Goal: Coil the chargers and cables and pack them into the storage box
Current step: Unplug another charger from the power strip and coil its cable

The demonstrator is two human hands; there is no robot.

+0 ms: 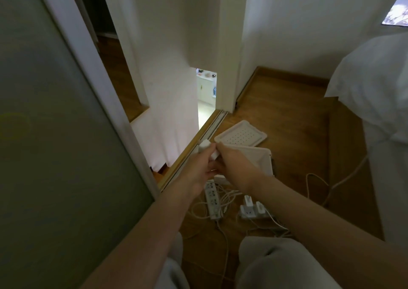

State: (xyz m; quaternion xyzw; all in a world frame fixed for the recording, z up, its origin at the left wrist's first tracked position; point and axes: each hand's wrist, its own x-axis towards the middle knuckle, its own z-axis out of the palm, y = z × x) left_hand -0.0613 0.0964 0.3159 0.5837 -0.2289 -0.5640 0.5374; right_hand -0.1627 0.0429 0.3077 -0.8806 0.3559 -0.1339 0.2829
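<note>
Currently held: small white plastic charger block (204,145), gripped by curled fingers of left hand (198,171) and right hand (235,165), near square white storage box (263,156).

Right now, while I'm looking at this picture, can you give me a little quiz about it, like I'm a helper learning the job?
1. True or false: the lid is closed on the storage box.
2. What do the left hand and the right hand hold together? A) a white charger B) a book C) a cup
3. Fill in: the power strip lies on the wooden ___.
Key: 1 false, the lid lies on the floor behind the open box. 2 A. 3 floor.
</note>
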